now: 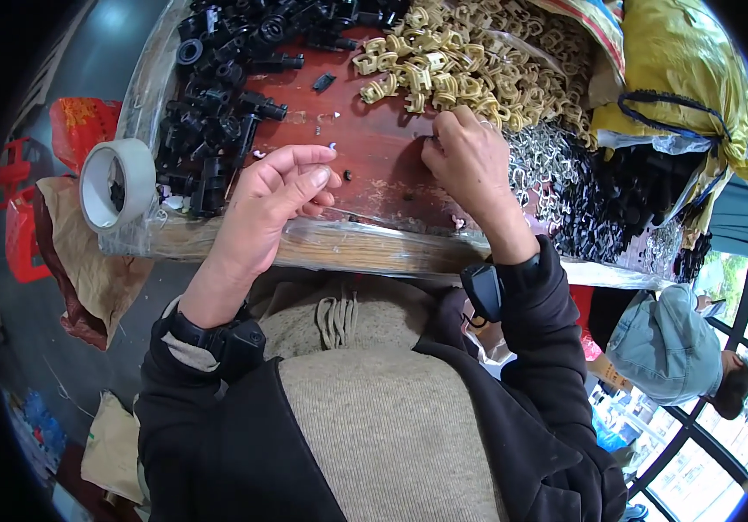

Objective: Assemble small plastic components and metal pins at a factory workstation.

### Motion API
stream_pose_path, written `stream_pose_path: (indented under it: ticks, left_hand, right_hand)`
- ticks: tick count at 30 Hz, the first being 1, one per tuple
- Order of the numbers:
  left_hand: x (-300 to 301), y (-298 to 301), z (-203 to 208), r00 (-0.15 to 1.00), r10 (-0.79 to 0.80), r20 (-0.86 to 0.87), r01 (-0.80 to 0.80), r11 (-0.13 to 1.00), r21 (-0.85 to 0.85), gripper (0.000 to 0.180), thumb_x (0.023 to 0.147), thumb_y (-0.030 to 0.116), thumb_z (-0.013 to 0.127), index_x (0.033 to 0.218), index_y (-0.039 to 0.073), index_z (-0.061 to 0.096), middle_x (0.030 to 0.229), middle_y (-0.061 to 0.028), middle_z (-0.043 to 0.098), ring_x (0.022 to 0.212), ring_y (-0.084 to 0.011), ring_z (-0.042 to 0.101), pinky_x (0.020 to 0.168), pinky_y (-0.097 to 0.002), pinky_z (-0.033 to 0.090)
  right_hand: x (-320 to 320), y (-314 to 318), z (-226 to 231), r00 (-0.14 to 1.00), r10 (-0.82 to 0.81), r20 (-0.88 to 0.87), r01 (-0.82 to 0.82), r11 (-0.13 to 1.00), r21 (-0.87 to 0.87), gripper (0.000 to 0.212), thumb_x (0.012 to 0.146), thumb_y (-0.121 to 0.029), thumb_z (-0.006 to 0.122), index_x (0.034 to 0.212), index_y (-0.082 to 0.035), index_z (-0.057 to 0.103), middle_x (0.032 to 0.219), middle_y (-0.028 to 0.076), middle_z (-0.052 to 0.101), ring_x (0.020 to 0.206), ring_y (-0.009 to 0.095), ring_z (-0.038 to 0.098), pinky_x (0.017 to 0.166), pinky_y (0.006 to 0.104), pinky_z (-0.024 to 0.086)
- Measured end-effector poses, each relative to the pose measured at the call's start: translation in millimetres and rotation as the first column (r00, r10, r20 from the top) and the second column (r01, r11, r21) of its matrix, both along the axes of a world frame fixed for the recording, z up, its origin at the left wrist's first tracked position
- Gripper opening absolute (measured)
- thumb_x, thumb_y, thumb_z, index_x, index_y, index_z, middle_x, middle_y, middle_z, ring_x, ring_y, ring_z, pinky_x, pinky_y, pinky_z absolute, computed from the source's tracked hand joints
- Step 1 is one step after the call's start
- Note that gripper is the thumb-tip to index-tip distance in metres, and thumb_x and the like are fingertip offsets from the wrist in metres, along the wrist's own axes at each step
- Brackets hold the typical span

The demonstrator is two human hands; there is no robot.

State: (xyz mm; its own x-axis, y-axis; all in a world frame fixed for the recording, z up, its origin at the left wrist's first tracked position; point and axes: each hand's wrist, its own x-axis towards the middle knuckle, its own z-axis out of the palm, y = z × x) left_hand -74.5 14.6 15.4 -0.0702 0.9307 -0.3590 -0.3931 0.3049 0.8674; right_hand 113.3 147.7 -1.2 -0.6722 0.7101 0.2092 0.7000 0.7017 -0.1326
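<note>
Above the near edge of the red tabletop (374,187), my left hand (274,196) has its fingers curled and its thumb brought in toward them. A tiny pale bit shows by its fingertips, too small to name. My right hand (474,165) is closed, knuckles up, at the near side of a heap of beige plastic clips (443,65). Its fingertips are turned down and hidden, so whatever they pinch cannot be seen. Just right of that hand lies a pile of small silvery metal hooks (543,161). A small black piece (348,175) rests between the hands.
Black plastic fittings (226,113) are heaped at the left, near a roll of clear tape (117,187) on the corner. Small black parts (596,213) and a yellow sack (678,70) occupy the right. Another person (674,344) is at the far right, beyond the table.
</note>
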Motion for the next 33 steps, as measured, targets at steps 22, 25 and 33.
stream_pose_path:
  ticks: [22,25,33]
  left_hand:
    - [-37,38,10,-0.564,0.190,-0.803,0.347,0.938,-0.022,0.021,0.061,0.013,0.063,0.079,0.008,0.054,0.083,-0.0035,0.050,0.086,-0.0196,0.043,0.070,-0.0330,0.038]
    - [-42,50,6,-0.627,0.105,-0.772,0.310,0.943,-0.124,0.020,0.062,0.011,0.062,0.081,0.009,0.054,0.084,-0.0036,0.050,0.086,-0.0197,0.044,0.070,-0.0326,0.037]
    - [-45,52,8,-0.456,0.294,-0.840,0.458,0.887,0.062,0.018,0.066,0.011,0.059,0.081,0.007,0.052,0.080,-0.0043,0.050,0.081,-0.0214,0.047,0.067,-0.0332,0.038]
  right_hand:
    - [6,2,-8,0.988,0.139,0.068,-0.138,0.990,-0.014,0.006,0.071,-0.002,0.045,0.077,-0.001,0.044,0.077,0.015,0.048,0.066,0.030,0.054,0.056,0.0366,0.044]
    - [12,2,-4,0.996,0.090,0.015,-0.088,0.993,-0.074,0.005,0.075,-0.004,0.042,0.079,-0.001,0.043,0.078,0.016,0.047,0.067,0.033,0.053,0.056,0.0388,0.044]
    - [30,-4,15,0.959,-0.010,-0.284,-0.038,0.986,-0.164,0.007,0.077,-0.006,0.045,0.082,-0.001,0.043,0.076,0.015,0.047,0.063,0.032,0.051,0.055,0.0359,0.041]
